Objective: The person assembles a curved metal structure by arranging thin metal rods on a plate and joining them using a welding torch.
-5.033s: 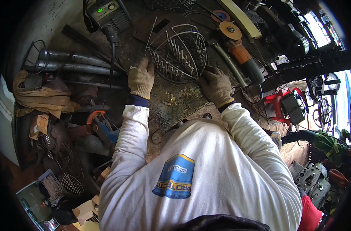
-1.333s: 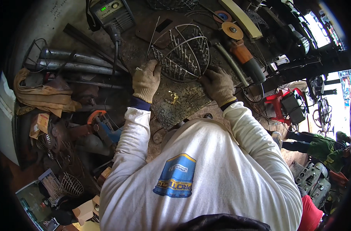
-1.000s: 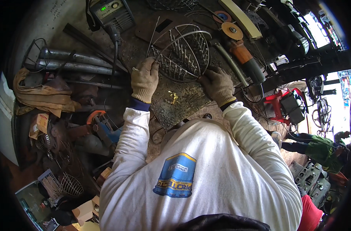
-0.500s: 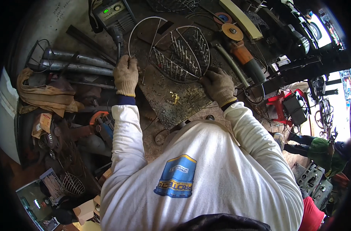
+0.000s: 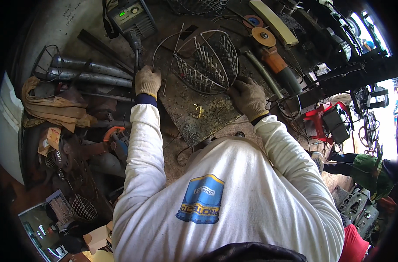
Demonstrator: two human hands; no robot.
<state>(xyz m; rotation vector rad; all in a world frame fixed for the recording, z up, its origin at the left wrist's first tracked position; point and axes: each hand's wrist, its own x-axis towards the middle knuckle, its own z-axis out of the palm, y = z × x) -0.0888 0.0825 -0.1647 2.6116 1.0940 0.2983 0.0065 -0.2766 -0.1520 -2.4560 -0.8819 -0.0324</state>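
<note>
wire basket frame (image 5: 206, 62), a half-built cage of bent rods with short cross wires, lies tilted on the scorched metal work plate (image 5: 194, 115), just ahead of both sets of fingers. the right hand (image 5: 248, 97), in a knit work glove, has its fingers curled over the frame's near rim and seems to pin it against the plate. the left hand (image 5: 147, 81), gloved the same way, is off the frame and out to its left, fingers closed around the dark welding cable or torch handle (image 5: 135, 48) that runs up to the grey welding machine (image 5: 129, 16); what exactly sits inside the fist i cannot tell.

by my reading the step in hand is fetching the welding lead while the frame is held steady. the next move would call for bringing the tip across to a joint near the right fingertips without letting the frame roll, and keeping the glove clear of the spot.

as for containers: the frame itself holds nothing yet. a small finished wire basket (image 5: 83, 208) sits far behind the left elbow among clutter, and looks empty. a small cardboard box (image 5: 49, 139) lies left of the left forearm, contents hidden. an orange angle grinder (image 5: 275, 61) rests just beyond the right fingers.
</note>
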